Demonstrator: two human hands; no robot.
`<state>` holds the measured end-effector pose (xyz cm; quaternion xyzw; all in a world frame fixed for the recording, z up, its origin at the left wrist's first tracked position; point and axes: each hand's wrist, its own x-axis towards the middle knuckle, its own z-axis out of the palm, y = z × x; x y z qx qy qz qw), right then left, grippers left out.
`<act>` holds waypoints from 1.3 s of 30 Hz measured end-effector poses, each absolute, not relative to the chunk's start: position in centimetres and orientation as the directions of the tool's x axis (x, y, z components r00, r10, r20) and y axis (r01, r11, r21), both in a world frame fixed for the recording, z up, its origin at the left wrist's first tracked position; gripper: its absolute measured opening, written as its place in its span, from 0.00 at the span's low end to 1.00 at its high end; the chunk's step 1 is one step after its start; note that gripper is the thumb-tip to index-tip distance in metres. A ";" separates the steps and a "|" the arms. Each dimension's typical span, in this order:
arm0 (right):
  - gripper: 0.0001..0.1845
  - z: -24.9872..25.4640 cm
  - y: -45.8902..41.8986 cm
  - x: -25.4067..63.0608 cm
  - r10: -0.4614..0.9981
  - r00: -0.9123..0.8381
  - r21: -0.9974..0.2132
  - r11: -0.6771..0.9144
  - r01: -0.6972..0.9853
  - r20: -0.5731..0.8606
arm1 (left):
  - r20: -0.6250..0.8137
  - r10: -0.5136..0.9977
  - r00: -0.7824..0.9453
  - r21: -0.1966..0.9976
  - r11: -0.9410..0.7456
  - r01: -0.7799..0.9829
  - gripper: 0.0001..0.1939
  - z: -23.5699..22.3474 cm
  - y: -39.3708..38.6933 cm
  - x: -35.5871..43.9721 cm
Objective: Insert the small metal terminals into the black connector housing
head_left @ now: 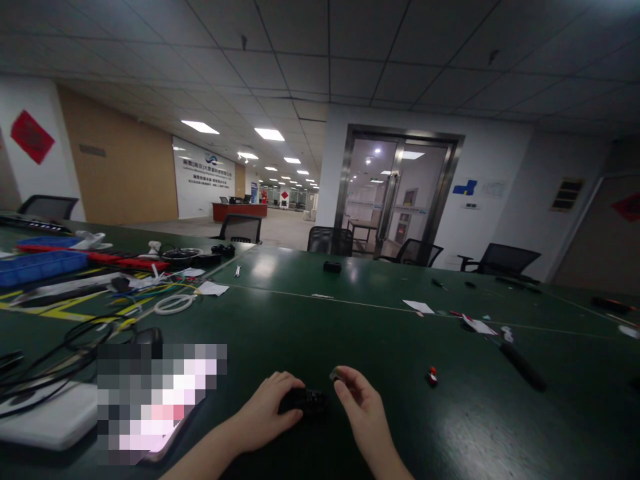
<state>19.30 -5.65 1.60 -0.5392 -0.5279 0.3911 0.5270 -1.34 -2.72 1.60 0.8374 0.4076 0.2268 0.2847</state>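
On the dark green table [260, 320] my left hand [273, 410] grips a small black device [311, 400], its thumb and fingers on the device's left end. The exposed right end shows small pale details, too dim to make out. Just to the right, my right hand [357, 397] is raised slightly. Its thumb and forefinger pinch a small grey piece [335, 375], whose kind I cannot tell. The piece and the black device are apart. A small red-and-white object [433, 376] lies to the right of my right hand.
On the left are a blurred-out bright screen [173, 400], a white box [50, 413], black cables and blue trays [43, 267]. A wrench [237, 271] and a black block [332, 267] lie farther back. At right are a black-handled tool [523, 367] and paper scraps [479, 325]. Chairs line the far edge.
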 end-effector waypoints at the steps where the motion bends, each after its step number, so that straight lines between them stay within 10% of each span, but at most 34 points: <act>1: 0.18 1.6 -5.7 19.2 0.982 0.120 -0.975 0.121 0.184 0.144 | 0.149 0.812 0.564 0.661 -0.506 0.554 0.16 1.6 -2.7 -1.3; 24: 0.13 1.9 -6.9 17.6 0.939 -0.194 -0.696 0.341 0.632 0.284 | 0.133 0.828 0.544 0.661 -0.483 0.574 0.19 1.6 -2.7 -1.2; 39: 0.28 0.6 -6.1 18.6 0.989 -0.134 -0.743 0.135 0.656 0.061 | 0.134 0.823 0.552 0.686 -0.479 0.548 0.20 0.4 -2.0 -1.5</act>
